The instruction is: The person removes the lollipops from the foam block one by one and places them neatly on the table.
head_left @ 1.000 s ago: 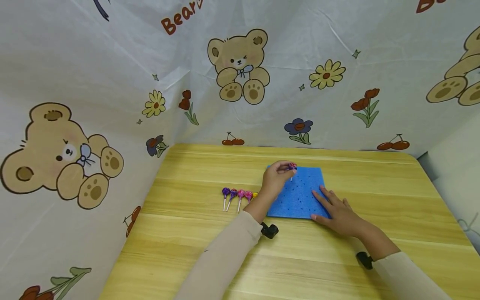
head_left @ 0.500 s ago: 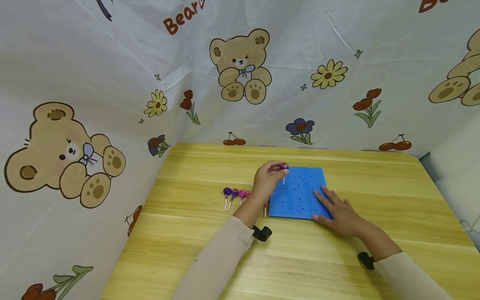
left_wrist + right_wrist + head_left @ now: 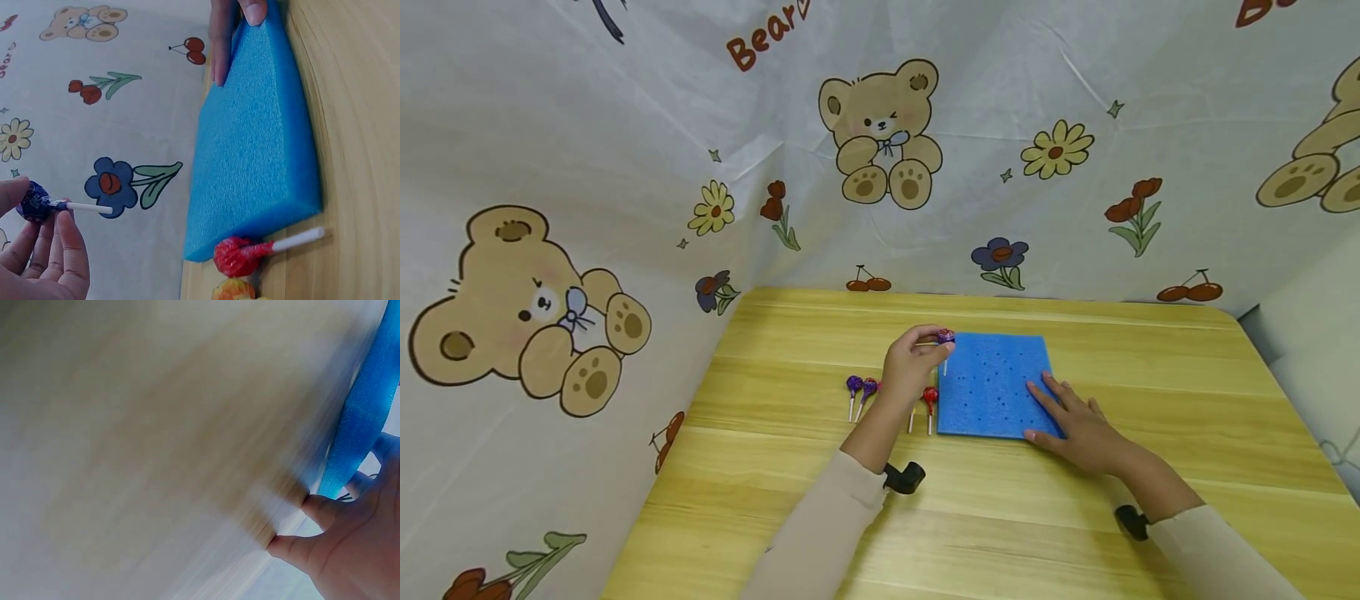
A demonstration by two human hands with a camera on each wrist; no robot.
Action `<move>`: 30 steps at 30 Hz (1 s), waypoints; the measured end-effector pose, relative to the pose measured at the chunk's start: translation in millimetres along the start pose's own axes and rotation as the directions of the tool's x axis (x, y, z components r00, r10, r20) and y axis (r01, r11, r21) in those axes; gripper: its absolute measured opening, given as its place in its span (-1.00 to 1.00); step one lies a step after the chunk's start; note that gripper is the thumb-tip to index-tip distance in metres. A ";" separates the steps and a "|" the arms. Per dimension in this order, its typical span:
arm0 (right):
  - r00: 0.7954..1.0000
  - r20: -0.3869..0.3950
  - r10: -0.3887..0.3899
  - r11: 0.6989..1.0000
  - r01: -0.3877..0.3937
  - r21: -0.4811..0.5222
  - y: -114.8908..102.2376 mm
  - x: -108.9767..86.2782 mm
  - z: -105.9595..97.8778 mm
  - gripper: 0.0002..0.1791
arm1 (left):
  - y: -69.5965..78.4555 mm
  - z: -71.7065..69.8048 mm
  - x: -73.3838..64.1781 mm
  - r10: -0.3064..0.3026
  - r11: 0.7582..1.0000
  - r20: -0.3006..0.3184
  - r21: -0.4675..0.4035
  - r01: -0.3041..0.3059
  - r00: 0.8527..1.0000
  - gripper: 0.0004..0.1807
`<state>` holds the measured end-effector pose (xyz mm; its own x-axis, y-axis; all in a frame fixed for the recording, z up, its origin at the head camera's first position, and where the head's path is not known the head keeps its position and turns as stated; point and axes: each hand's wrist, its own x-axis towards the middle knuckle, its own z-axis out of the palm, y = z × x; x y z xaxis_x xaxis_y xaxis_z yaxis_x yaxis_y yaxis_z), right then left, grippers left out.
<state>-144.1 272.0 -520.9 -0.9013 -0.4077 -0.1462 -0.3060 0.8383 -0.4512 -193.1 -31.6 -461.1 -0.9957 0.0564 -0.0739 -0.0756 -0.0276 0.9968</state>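
Note:
My left hand (image 3: 910, 362) pinches a purple-wrapped lollipop (image 3: 34, 203) by its candy head, white stick pointing down, above the left edge of a blue foam block (image 3: 992, 392). Small dark holes dot the block's top. Spread fingers of my right hand (image 3: 1078, 425) rest along the block's right side, with some fingertips down on the table. Left of the block lies a red lollipop (image 3: 930, 395), and beside it a yellow one (image 3: 233, 289). Two purple lollipops, one here (image 3: 853, 383), lie farther left. My left hand and forearm mostly hide the pink ones between.
The wooden table (image 3: 760, 500) runs back to a white cloth (image 3: 955, 225) printed with bears and flowers, which also hangs along the left side. Black wrist cameras, such as the left one (image 3: 906, 478), sit at both cuffs.
My left hand has moved left with the purple lollipop, from over the foam block to its left edge. The red lollipop has come into sight. My right hand stays in place.

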 end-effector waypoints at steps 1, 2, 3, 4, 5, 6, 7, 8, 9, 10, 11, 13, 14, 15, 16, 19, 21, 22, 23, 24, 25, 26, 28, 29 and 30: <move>1.000 -0.001 -0.001 1.000 0.001 0.000 0.1 0.1 0.0 -0.04 | -0.4 -2.4 -1.0 0.004 1.000 0.002 0.006 -0.004 1.000 -0.62; 1.000 0.000 -0.001 1.000 0.001 0.001 0.1 0.1 0.0 -0.04 | -1.1 -4.7 -1.8 0.009 1.000 0.002 0.006 -0.009 1.000 -0.60; 1.000 0.000 -0.002 1.000 0.002 0.003 0.1 0.1 0.0 -0.04 | -1.5 -7.3 -2.9 0.014 1.000 0.002 0.009 -0.014 1.000 -0.59; 1.000 0.001 -0.002 1.000 0.002 0.007 0.0 0.2 -0.1 -0.04 | -2.1 -9.9 -4.1 0.018 1.000 0.002 0.010 -0.018 1.000 -0.58; 1.000 0.002 -0.003 1.000 0.003 0.012 -0.1 0.2 -0.2 -0.04 | -2.7 -12.6 -5.2 0.022 1.000 0.002 0.010 -0.022 1.000 -0.58; 1.000 0.003 -0.003 1.000 0.002 0.014 -0.3 0.2 -0.4 -0.04 | -3.3 -15.3 -6.6 0.023 1.000 -0.002 0.015 -0.023 1.000 -0.59; 1.000 0.004 -0.003 1.000 0.003 0.017 -0.5 0.2 -0.5 -0.04 | -4.2 -18.0 -7.7 0.024 1.000 -0.005 0.018 -0.023 1.000 -0.60; 1.000 0.006 -0.003 1.000 0.003 0.019 -0.7 0.3 -0.5 -0.04 | -4.8 -20.8 -9.2 0.020 1.000 -0.008 0.019 -0.020 1.000 -0.62; 1.000 0.007 -0.004 1.000 0.004 0.021 -0.8 0.3 -0.5 -0.04 | -5.1 -23.8 -10.9 0.016 1.000 -0.011 0.022 -0.015 1.000 -0.64; 1.000 0.007 -0.005 1.000 0.005 0.023 -1.1 0.4 -0.6 -0.04 | -6.0 -26.6 -12.2 0.014 1.000 -0.014 0.022 -0.014 1.000 -0.65; 1.000 0.006 -0.007 1.000 0.007 0.025 -1.3 0.6 -0.6 -0.04 | -6.8 -29.6 -13.6 0.010 1.000 -0.017 0.023 -0.010 1.000 -0.66; 1.000 0.004 -0.009 1.000 0.009 0.027 -1.5 0.8 -0.5 -0.04 | -9.1 -35.2 -15.4 0.004 1.000 -0.028 0.020 -0.003 1.000 -0.66; 1.000 0.004 -0.009 1.000 0.009 0.026 -1.5 0.8 -0.4 -0.04 | -9.9 -37.9 -16.4 -0.001 1.000 -0.036 0.022 0.001 0.999 -0.65; 1.000 0.004 -0.008 1.000 0.008 0.026 -1.6 0.8 -0.4 -0.04 | -11.0 -40.7 -16.9 -0.004 1.000 -0.046 0.024 0.005 0.999 -0.65; 1.000 0.004 -0.007 1.000 0.007 0.028 -1.8 0.8 -0.6 -0.03 | -12.4 -43.6 -17.4 -0.007 1.000 -0.055 0.024 0.009 0.998 -0.64; 1.000 0.007 -0.001 1.000 0.001 0.029 -2.0 0.6 -0.8 -0.03 | -14.4 -52.0 -19.5 -0.016 0.999 -0.079 0.036 0.019 0.997 -0.63; 1.000 0.010 0.003 1.000 -0.003 0.030 -1.9 0.6 -1.0 -0.03 | -15.5 -58.0 -20.8 -0.015 0.999 -0.087 0.034 0.018 0.996 -0.63; 1.000 0.011 0.004 1.000 -0.004 0.031 -1.8 0.7 -1.0 -0.03 | -15.8 -61.0 -21.5 -0.011 0.999 -0.091 0.036 0.014 0.996 -0.63; 1.000 0.011 0.005 1.000 -0.006 0.029 -1.7 0.7 -1.1 -0.03 | -15.9 -64.0 -22.2 -0.007 0.999 -0.095 0.038 0.010 0.996 -0.64; 1.000 0.012 0.007 1.000 -0.007 0.027 -1.6 0.7 -1.2 -0.03 | -16.2 -67.2 -22.8 -0.004 0.999 -0.100 0.041 0.008 0.995 -0.64; 1.000 0.013 0.008 1.000 -0.008 0.026 -1.6 0.8 -1.3 -0.03 | -16.7 -70.5 -23.3 -0.002 0.999 -0.105 0.044 0.006 0.994 -0.65; 1.000 0.014 0.009 1.000 -0.009 0.021 -1.6 0.8 -1.3 -0.03 | -17.5 -73.6 -23.3 -0.001 0.999 -0.110 0.040 0.006 0.994 -0.65; 1.000 0.015 0.012 1.000 -0.013 0.017 -2.0 0.8 -1.9 -0.03 | -18.4 -79.9 -23.9 -0.005 0.999 -0.122 0.047 0.011 0.993 -0.66; 1.000 0.016 0.014 1.000 -0.014 0.014 -2.3 0.6 -2.1 -0.03 | -19.0 -83.0 -23.9 -0.008 0.999 -0.127 0.047 0.014 0.992 -0.67; 1.000 0.017 0.015 1.000 -0.016 0.015 -2.7 0.5 -2.5 -0.03 | -19.5 -85.9 -23.9 -0.012 0.999 -0.135 0.048 0.018 0.991 -0.67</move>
<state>-144.5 270.4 -517.6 -0.9007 -0.4007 -0.1678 -0.2872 0.8392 -0.4618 -172.5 -118.2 -481.6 -0.9929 -0.0785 -0.0892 -0.0911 0.0213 0.9956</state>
